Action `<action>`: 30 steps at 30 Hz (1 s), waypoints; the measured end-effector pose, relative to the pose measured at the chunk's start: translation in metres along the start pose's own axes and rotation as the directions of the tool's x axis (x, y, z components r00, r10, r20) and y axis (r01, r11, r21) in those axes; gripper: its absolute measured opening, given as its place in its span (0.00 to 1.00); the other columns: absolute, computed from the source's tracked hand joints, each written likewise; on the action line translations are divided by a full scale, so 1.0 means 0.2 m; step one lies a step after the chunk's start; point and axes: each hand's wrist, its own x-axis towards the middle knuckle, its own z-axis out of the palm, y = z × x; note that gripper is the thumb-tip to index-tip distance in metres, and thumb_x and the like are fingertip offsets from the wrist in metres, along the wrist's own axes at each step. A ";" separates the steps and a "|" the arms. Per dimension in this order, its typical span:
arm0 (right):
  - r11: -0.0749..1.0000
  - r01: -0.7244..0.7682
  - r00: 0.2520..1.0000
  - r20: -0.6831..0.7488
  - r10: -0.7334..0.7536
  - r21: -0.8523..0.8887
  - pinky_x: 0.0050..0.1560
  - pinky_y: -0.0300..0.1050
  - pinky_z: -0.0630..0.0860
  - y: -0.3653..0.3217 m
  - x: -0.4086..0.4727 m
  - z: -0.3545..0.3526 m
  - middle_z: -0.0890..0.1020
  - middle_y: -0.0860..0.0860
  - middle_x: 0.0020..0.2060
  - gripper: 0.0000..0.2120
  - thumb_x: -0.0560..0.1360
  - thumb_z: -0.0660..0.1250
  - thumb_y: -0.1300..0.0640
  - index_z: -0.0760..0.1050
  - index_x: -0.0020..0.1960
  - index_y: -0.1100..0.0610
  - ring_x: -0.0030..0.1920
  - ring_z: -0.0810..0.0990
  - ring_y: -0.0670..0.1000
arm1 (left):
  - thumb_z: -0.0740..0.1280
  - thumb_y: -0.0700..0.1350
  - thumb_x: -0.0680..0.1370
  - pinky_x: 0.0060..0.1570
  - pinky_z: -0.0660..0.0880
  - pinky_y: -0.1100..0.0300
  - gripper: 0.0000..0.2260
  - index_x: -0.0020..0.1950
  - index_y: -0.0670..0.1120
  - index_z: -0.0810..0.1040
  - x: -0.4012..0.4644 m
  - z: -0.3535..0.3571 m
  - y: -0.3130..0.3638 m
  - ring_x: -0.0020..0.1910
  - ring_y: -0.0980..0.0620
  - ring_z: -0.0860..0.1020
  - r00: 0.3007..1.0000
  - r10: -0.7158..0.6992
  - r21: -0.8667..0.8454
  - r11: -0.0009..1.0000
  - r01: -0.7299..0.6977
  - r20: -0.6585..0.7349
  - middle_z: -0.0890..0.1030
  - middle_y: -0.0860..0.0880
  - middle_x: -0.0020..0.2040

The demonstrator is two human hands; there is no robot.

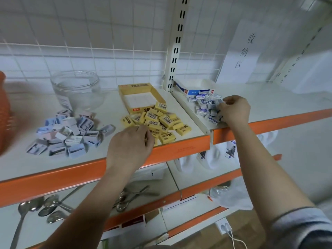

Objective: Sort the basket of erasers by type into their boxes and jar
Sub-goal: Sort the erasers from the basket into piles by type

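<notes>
1. Your left hand point(132, 142) reaches over the orange front edge of the shelf point(100, 112) with its fingers curled into the near side of the yellow erasers point(158, 121); it appears to pinch one, though the eraser itself is hidden under the fingertips.
2. Those yellow erasers are small flat blocks in printed paper sleeves with barcodes, heaped loosely from the front edge back to the yellow cardboard box point(142, 95), which lies open with a white lined floor showing.
3. Your right hand point(235, 109) rests at the front edge of the right-hand shelf point(269, 103), fingers bent and gripping into the pile of small blue-and-white erasers point(206, 106).
4. Behind that pile, toward the back left corner, stands the blue-and-white box point(195, 88), glossy card, open on top.
5. Left of centre lies a loose heap of pastel erasers point(70, 133) in pale blue, pink and white picture sleeves, near the front edge.
6. Behind them the clear plastic jar point(77, 88), round and wide-mouthed, stands near the back wire grid.
7. The orange woven basket point(5, 112) sits blurred at the shelf's left edge.
8. Bare shelf lies between the pastel heap and the yellow pile, and to the right of your right hand.
</notes>
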 end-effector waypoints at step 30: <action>0.802 0.297 0.614 0.539 -0.576 0.519 0.41 0.44 0.77 -1.60 -0.93 0.70 0.84 0.57 0.40 0.07 0.74 0.64 0.62 0.79 0.41 0.53 0.34 0.82 0.45 | 0.53 0.57 0.74 0.37 0.74 0.51 0.20 0.40 0.46 0.79 -0.04 -1.10 -1.10 0.35 0.49 0.76 0.985 0.115 -0.067 0.992 -0.107 0.127 0.80 0.49 0.36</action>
